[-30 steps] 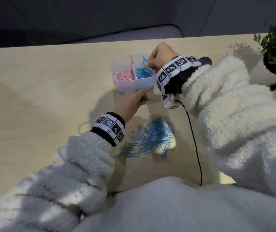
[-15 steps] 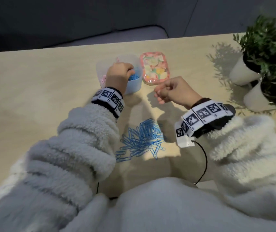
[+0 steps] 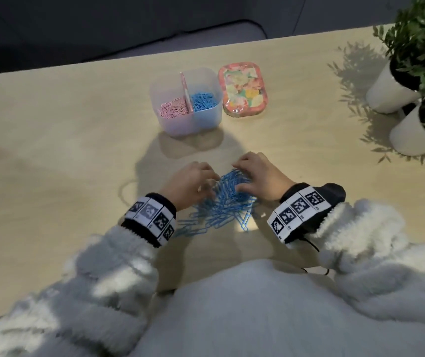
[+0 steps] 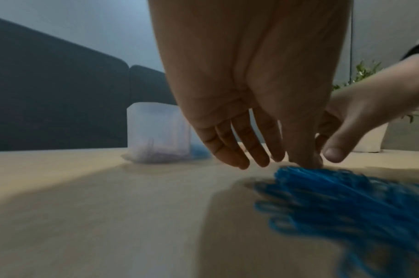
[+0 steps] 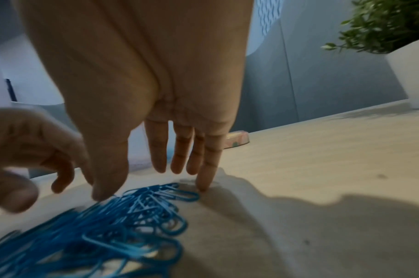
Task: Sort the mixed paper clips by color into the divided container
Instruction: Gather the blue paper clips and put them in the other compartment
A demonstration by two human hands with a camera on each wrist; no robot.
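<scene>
Both hands are lowered onto the blue paper clips (image 3: 224,202) heaped on the desk (image 3: 51,140): the left hand (image 3: 189,182) at 9 o'clock and the right hand (image 3: 259,176) at 3 o'clock, fingers extended, nothing gripped. The divided container (image 3: 188,124) is set at 12 o'clock, pink clips left, blue right. Tangled clips could be dragged and dropped short, or spilled into the pink compartment.

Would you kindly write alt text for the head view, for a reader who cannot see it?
Both hands, left hand and right hand, reach with spread fingers into a pile of blue paper clips on a wooden table. Beyond sits a divided container, pink clips left, blue right, beside a floral lid.
</scene>
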